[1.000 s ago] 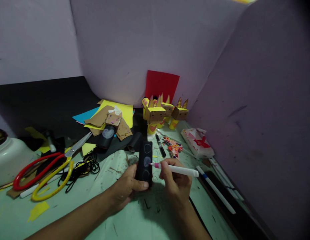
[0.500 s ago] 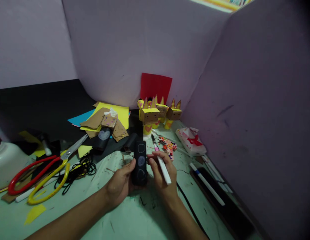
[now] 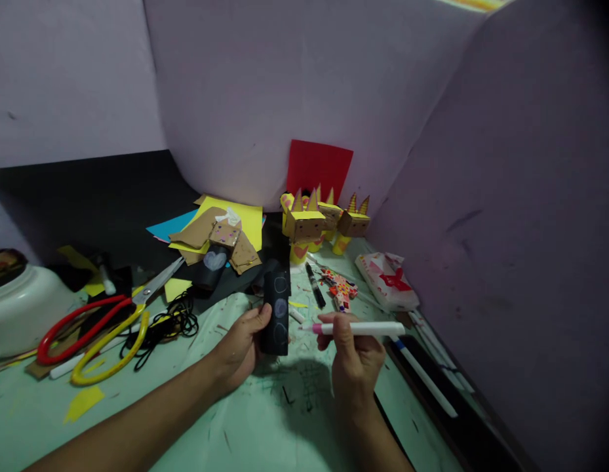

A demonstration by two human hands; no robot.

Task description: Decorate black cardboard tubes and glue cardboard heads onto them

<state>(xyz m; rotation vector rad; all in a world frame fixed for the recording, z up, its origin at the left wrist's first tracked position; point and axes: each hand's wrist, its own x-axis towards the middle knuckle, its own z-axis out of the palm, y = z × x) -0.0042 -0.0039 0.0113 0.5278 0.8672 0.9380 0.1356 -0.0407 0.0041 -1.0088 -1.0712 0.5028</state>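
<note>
My left hand [image 3: 242, 347] grips a black paper tube [image 3: 275, 328] upright, thumb on its left side. Three circles are drawn down the tube's face; the middle one is filled in pale purple. In my right hand [image 3: 356, 354] is a white marker with a pink collar [image 3: 368, 328], held nearly level. Its tip points left at the tube with a small gap between them. A dark pen [image 3: 315, 286] and a patterned cutout [image 3: 341, 288] lie beyond the marker.
Red-and-yellow scissors [image 3: 139, 298], black cord [image 3: 174, 328] and a white jar [image 3: 29, 308] are on the left. Yellow figures with cardboard heads [image 3: 307, 228] stand behind, before a red sheet [image 3: 318, 167]. A tissue pack [image 3: 387, 280] and a white marker [image 3: 427, 380] are at right.
My right hand has moved right, and the marker has turned from steeply slanted to nearly level, its tip now facing the tube. The whole view has shifted slightly.
</note>
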